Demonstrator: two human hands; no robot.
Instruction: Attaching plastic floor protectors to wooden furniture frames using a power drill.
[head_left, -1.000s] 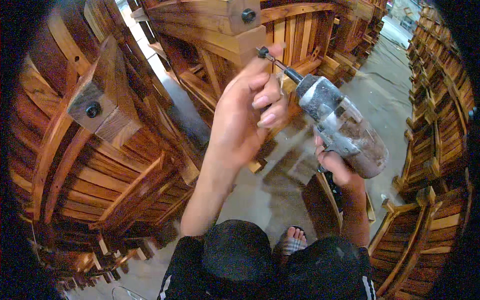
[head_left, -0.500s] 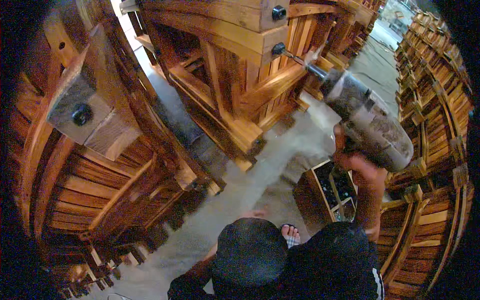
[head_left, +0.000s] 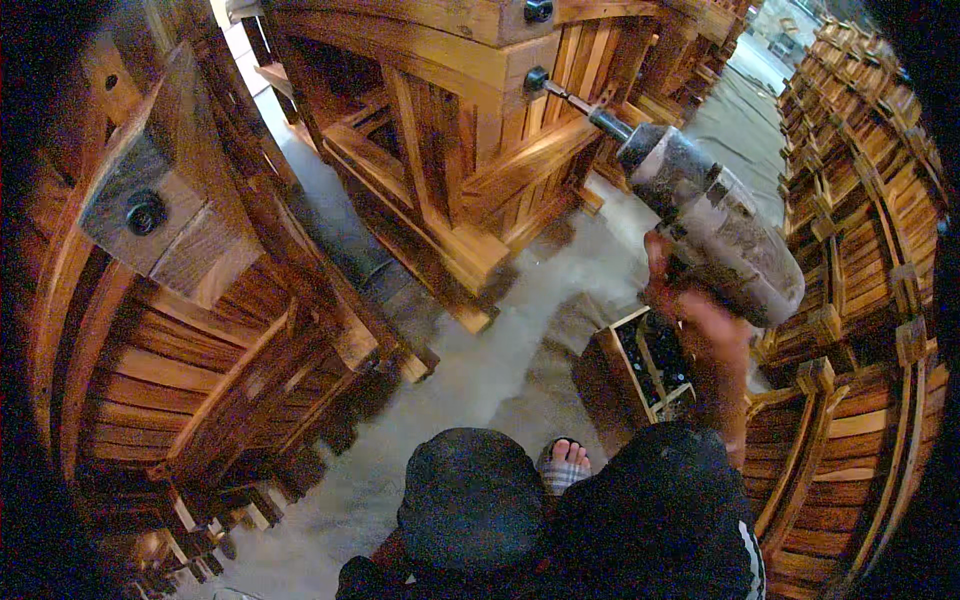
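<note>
The fingers [head_left: 657, 257] of the right hand [head_left: 708, 322] are curled around the handle of a big gray drill [head_left: 718, 205] — they hold it snugly. The left fingers are hidden, so I cannot tell if they are wide or narrow. A bit of the left arm [head_left: 392, 553] shows beside the knee [head_left: 470, 490], low down and to the left of the drill.

The drill is tilted, with its fat end down to the right and its nose up to the left. A thin metal rod [head_left: 572, 99] sticks out of the nose. The end of the rod is at a round black bolt [head_left: 537, 78], and the two look like they touch. That bolt sits on the corner of a brown wood frame [head_left: 500, 100], up and left of the drill. Another black bolt [head_left: 539, 11] sits just above the first one, also up and left of the drill.

Far to the left of the drill is a wood block [head_left: 110, 212] with its own black bolt [head_left: 145, 213]. Below the drill, a wood box [head_left: 604, 378] stands on the gray floor [head_left: 460, 375] — it has small dark bits [head_left: 648, 352] inside. A foot [head_left: 567, 458] in a checked sandal [head_left: 561, 480] is down and left of the drill. To the right of the drill, lots of slatted wood pieces [head_left: 865, 255] stand in a long row.
</note>
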